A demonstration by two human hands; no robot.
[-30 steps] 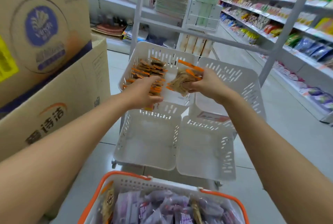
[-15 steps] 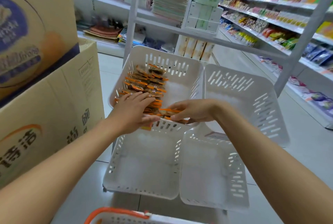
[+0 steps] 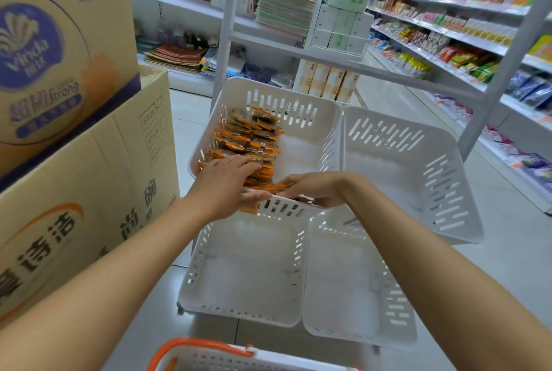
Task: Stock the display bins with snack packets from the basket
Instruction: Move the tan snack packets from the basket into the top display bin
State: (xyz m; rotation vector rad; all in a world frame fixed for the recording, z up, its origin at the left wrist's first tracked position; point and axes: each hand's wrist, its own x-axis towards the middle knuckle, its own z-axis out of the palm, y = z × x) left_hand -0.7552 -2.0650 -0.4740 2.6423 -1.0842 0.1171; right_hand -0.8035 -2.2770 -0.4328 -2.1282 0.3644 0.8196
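In the upper left bin: snack packets with orange edges are stacked in overlapping rows along the left wall.
Left hand: laid flat on the near end of the stack, with the fingers straight and pressed on the packets; nothing is gripped.
Right hand: curled round a few packets at the bin's near wall (the fingertips are hidden behind the rim, so the number held cannot be told).
Other bins: an upper right bin is set just beside the first; a lower left bin and a lower right bin are partly crossed by the forearms.
Basket: only the orange handle and a strip of white rim are seen at the bottom edge; the contents are cut off.
Cardboard boxes: stacked at the left and cropped by the frame.
Shelves: packed goods are seen at the right, but they are blurred and the labels cannot be read.
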